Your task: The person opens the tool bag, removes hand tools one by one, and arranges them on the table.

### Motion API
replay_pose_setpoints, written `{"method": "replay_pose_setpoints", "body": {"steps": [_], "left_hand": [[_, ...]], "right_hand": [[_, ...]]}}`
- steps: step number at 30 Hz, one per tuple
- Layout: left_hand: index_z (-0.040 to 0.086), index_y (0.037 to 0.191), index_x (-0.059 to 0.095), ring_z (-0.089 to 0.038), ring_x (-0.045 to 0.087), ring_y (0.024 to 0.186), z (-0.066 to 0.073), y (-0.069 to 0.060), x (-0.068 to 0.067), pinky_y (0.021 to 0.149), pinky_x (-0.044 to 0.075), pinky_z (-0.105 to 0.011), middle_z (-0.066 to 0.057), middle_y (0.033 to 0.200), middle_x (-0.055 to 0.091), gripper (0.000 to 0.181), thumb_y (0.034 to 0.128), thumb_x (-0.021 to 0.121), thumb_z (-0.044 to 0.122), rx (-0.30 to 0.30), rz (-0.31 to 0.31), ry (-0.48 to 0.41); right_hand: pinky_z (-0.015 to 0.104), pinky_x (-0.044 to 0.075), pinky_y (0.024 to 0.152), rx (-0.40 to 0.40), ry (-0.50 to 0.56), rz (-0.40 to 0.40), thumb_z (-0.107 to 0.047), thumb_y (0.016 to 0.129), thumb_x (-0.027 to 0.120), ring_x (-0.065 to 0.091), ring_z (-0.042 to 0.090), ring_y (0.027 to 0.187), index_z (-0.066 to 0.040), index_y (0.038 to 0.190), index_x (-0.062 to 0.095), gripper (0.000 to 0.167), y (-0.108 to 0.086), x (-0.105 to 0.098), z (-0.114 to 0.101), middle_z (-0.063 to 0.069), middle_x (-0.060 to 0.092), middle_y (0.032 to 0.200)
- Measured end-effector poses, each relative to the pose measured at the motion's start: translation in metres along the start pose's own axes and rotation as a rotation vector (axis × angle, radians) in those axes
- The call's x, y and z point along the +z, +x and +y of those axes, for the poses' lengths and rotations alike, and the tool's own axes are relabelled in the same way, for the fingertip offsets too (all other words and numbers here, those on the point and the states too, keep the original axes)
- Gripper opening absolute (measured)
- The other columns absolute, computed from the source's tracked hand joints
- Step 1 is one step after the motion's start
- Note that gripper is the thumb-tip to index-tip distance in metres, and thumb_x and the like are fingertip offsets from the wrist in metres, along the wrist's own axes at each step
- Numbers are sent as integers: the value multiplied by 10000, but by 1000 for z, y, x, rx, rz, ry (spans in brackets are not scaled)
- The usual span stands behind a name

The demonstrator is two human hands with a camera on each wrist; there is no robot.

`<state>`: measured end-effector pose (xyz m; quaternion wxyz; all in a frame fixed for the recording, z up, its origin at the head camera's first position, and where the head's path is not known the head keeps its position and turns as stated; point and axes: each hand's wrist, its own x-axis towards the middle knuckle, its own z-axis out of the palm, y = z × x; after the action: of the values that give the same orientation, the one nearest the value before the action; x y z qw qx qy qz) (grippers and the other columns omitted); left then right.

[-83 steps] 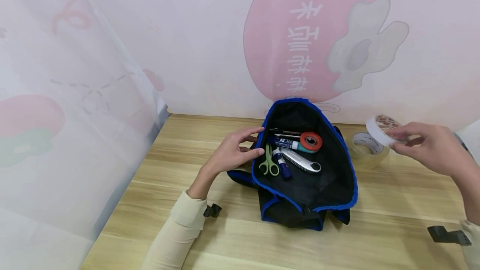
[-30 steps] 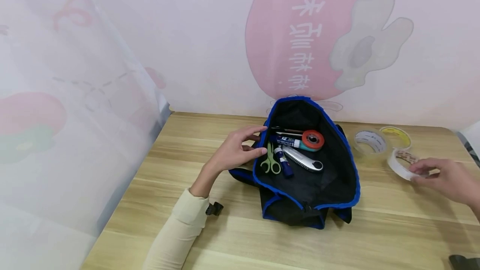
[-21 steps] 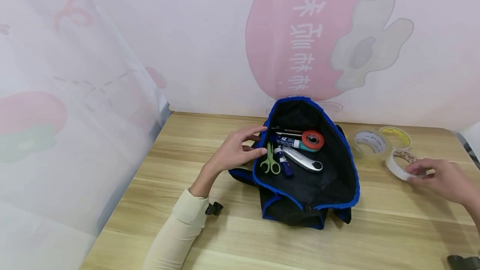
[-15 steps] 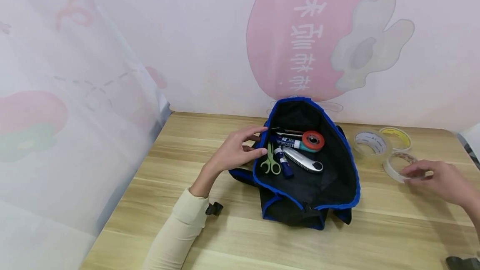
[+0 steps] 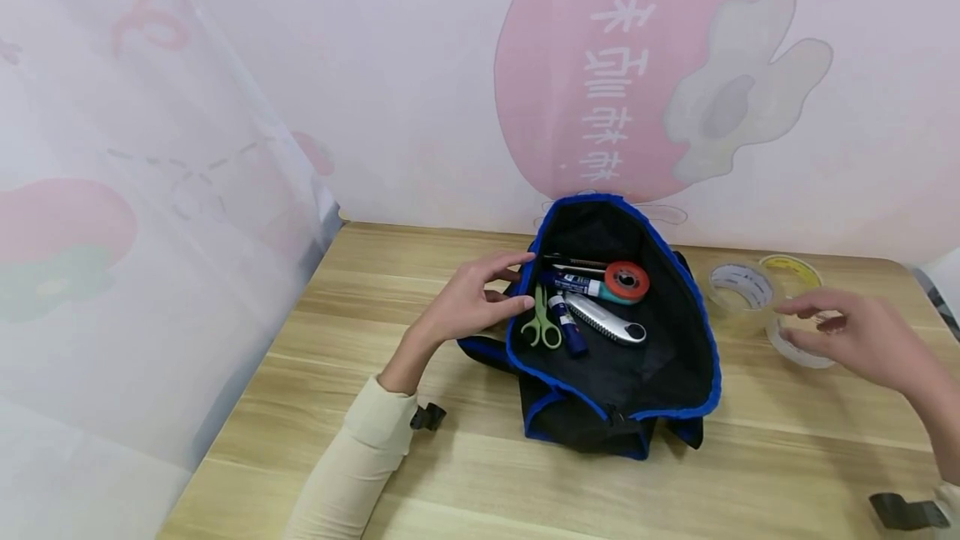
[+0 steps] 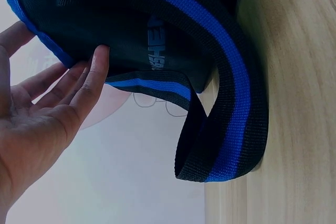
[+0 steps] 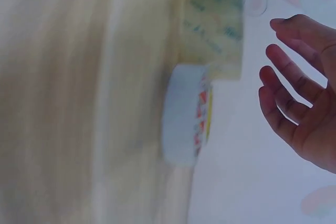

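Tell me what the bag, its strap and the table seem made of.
Bag: matte black fabric, perhaps synthetic; its front folds softly.
Strap: woven webbing, likely nylon or polyester, judging by its ribbed weave.
Table: pale wood or wood-look laminate; grain streaks show, with slight sheen.

A wood-grain table (image 5: 465, 490) stands against a pale backdrop (image 5: 405, 107) printed with a large pink circle (image 5: 540, 65), white characters (image 5: 615, 65) and a grey flower-like shape (image 5: 723, 107). A similar printed sheet (image 5: 82, 357) hangs at the left. Light falls softly; the dark patch (image 5: 939, 300) beyond the right corner is hard to identify.
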<state>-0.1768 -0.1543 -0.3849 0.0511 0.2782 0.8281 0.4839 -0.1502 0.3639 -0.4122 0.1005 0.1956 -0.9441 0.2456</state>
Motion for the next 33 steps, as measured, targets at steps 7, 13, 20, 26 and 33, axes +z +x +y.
{"method": "replay_pose_setpoints", "body": {"steps": [7,13,20,26,33], "left_hand": [[58,1571,539,-335,667,1339,-2,1,1,983,650,-408,-119,1602,557,629,1000,774,180,10,0,7],[49,1573,534,-338,665,1340,-2,1,1,983,651,-413,-121,1604,555,631,1004,770,186,15,0,13],[74,1570,544,-332,663,1347,-3,0,1,985,650,-415,-110,1602,557,618,1006,769,191,9,2,8],[54,1572,536,-339,662,1346,-3,-1,0,974,653,-395,-119,1605,551,627,1006,770,188,9,0,0],[75,1580,533,-334,656,1356,-2,0,0,992,647,-407,-111,1620,539,629,1008,767,192,1,-1,-1]], "right_hand": [[20,490,722,-17,47,12,-59,893,856,460,-291,979,-62,1173,804,285,19,-6,-27,146,783,1139],[6,495,781,-99,107,52,-4,877,856,530,-257,1005,-110,1221,791,365,35,-9,-46,-309,655,1150],[28,528,822,-153,236,82,72,816,874,637,-153,988,-144,1195,798,442,56,-3,-72,-298,683,1127],[44,543,849,-226,289,72,121,779,879,646,-126,1037,-132,1222,782,519,70,-1,-91,-262,692,1142],[67,562,878,-269,344,70,117,774,892,675,-67,1065,-119,1278,759,573,83,0,-110,-237,703,1181]]}}
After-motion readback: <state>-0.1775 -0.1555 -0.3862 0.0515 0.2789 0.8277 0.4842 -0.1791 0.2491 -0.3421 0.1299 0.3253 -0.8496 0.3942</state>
